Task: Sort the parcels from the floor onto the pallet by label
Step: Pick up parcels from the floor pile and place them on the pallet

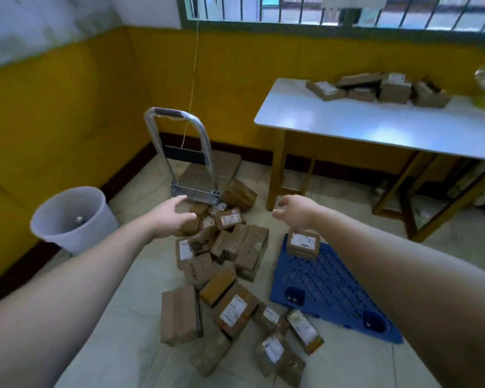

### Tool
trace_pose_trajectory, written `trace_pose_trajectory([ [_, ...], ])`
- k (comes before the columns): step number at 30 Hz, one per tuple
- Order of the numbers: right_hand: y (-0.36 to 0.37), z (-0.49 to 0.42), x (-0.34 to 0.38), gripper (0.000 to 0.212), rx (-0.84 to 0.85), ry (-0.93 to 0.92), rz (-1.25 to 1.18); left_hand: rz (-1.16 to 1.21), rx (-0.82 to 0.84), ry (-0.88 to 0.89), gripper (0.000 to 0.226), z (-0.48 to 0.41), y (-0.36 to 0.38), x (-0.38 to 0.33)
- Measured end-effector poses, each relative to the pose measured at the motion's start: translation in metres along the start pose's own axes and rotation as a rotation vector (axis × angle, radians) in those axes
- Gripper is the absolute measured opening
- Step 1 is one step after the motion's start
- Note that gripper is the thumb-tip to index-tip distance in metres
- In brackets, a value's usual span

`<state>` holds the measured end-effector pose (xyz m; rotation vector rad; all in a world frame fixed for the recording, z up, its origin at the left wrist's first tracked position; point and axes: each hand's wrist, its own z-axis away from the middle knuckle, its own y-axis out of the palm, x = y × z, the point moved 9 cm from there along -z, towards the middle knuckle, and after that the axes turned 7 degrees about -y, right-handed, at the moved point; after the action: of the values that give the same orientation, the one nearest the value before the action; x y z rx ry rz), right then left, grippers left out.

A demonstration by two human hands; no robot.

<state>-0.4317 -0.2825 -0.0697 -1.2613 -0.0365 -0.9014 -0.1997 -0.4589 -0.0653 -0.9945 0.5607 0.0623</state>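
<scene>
Several brown cardboard parcels [230, 278] lie scattered in a heap on the floor in the middle of the view, some with white labels facing up. To their right a blue plastic pallet [331, 289] lies flat, and one labelled parcel [303, 243] sits on its far corner. My left hand [171, 219] is stretched out above the far end of the heap, fingers relaxed, holding nothing. My right hand [297, 211] reaches out above the pallet's far corner, fingers loosely curled and empty.
A folding hand trolley [191, 169] stands against the yellow wall behind the heap. A white bucket [70, 219] sits at the left. At the right stands a white table [375, 121] with several parcels [381, 89] on it.
</scene>
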Motion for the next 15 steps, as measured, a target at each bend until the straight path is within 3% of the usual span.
trace_pose_trajectory([
  [10,0.113,-0.042,0.156,0.052,0.005,0.009,0.008,0.057,0.11,0.018,0.066,-0.033,-0.087,0.147],
  [15,0.162,-0.058,0.18,0.052,0.095,0.052,-0.005,0.039,0.186,0.0,0.066,-0.06,-0.091,0.191],
])
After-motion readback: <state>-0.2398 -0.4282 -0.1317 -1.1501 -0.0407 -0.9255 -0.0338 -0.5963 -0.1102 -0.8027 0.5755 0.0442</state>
